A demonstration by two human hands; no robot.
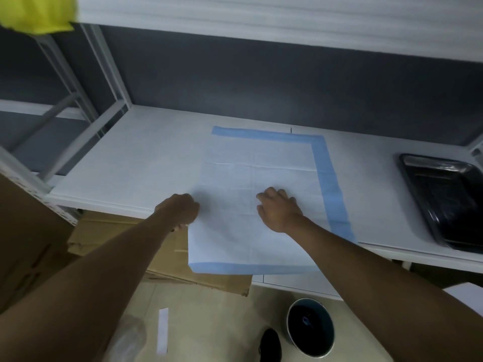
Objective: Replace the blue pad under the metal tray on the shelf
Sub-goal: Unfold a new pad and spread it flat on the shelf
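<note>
Pressing down on the blue pad (258, 194), your right hand (278, 209) lies on its middle with fingers loosely bent and gripping nothing, while your left hand (179, 210) curls over the pad's left edge, apparently pinching it, though the fingertips are hidden. The pad lies spread on the shelf (130, 163), its near end hanging off the shelf's front lip; it looks thin, light and limp, so take it by the edges or corners and slide it flat, since it could crease or slip off. The metal tray (449, 199) sits well right of the pad, at the shelf's right end.
</note>
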